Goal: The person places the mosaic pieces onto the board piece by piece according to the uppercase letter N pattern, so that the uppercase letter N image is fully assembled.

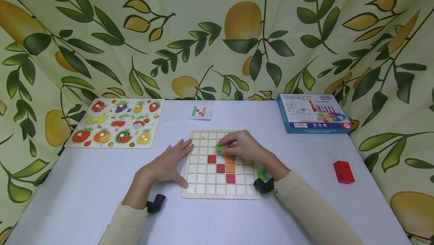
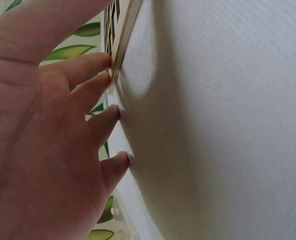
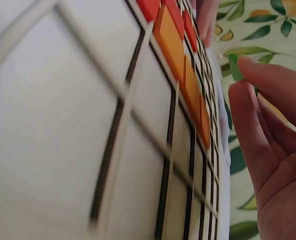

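Note:
A light wooden grid board (image 1: 220,197) lies on the white table. Three red tiles (image 1: 211,159) step diagonally across its cells, beside a column of orange tiles (image 1: 229,168) partly covered by my right hand. Between thumb and fingers, my right hand (image 1: 245,146) pinches a small green tile (image 1: 220,148) over the upper middle of the grid; the right wrist view shows this green tile (image 3: 234,67) off the board's surface. My left hand (image 1: 162,166) is spread at the board's left side, fingertips and thumb at its edge. In the left wrist view, the fingers (image 2: 93,67) reach the board's rim.
Behind the board lies a small pattern card (image 1: 200,110) with coloured squares. A fruit puzzle board (image 1: 112,124) is at the back left, a blue box (image 1: 315,114) at the back right. A red block (image 1: 344,172) stands on the right. Green pieces (image 1: 262,174) lie by my right wrist.

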`<state>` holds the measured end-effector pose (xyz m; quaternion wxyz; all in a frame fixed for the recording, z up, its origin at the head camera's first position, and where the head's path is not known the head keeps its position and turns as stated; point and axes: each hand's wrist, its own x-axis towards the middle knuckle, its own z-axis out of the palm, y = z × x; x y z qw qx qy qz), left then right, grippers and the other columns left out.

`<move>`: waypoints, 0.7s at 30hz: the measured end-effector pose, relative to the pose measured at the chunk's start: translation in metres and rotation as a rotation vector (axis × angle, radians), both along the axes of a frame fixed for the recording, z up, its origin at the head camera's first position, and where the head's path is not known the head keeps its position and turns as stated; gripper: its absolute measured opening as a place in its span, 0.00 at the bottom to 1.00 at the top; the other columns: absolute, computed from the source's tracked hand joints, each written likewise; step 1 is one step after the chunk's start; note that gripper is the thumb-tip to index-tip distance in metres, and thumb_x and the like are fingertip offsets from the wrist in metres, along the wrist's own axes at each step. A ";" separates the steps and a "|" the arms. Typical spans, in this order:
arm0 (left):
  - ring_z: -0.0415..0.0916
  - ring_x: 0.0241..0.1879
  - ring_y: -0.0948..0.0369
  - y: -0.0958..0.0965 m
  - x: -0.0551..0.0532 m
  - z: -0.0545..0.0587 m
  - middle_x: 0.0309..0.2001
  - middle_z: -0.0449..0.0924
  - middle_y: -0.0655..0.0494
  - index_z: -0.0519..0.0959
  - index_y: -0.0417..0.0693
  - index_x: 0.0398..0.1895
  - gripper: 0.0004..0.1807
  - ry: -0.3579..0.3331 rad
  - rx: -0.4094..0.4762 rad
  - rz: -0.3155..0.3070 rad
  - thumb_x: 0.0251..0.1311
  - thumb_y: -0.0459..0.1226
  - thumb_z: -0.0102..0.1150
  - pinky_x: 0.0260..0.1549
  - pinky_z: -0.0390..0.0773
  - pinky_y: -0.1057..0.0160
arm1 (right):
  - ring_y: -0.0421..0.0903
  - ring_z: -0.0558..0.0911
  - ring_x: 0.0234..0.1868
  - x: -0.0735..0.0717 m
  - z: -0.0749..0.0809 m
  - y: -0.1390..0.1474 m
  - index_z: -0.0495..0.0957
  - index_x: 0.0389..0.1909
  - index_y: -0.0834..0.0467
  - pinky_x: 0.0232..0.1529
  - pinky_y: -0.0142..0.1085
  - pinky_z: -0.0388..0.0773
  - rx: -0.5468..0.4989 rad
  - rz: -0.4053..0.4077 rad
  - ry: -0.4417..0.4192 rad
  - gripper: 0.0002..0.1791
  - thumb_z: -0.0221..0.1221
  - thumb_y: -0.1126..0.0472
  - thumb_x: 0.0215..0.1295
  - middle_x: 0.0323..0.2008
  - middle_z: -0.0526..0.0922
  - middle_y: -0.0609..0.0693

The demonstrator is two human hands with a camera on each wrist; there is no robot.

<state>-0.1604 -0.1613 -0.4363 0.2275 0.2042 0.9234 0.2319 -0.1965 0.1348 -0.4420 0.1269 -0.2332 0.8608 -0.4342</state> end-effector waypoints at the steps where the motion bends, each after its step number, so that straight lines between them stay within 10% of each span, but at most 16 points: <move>1: 0.37 0.85 0.48 0.000 0.000 0.000 0.84 0.46 0.56 0.58 0.49 0.80 0.68 0.000 0.000 -0.001 0.31 0.52 0.87 0.82 0.42 0.38 | 0.40 0.83 0.39 0.000 0.000 -0.004 0.90 0.44 0.52 0.46 0.33 0.84 -0.002 0.001 -0.004 0.11 0.72 0.60 0.60 0.44 0.91 0.46; 21: 0.38 0.85 0.47 -0.001 -0.001 0.000 0.84 0.47 0.55 0.59 0.49 0.80 0.69 0.007 -0.004 -0.013 0.30 0.53 0.87 0.82 0.43 0.37 | 0.37 0.73 0.25 -0.001 -0.001 -0.059 0.90 0.38 0.49 0.28 0.28 0.69 0.217 -0.030 0.109 0.09 0.75 0.55 0.57 0.29 0.89 0.41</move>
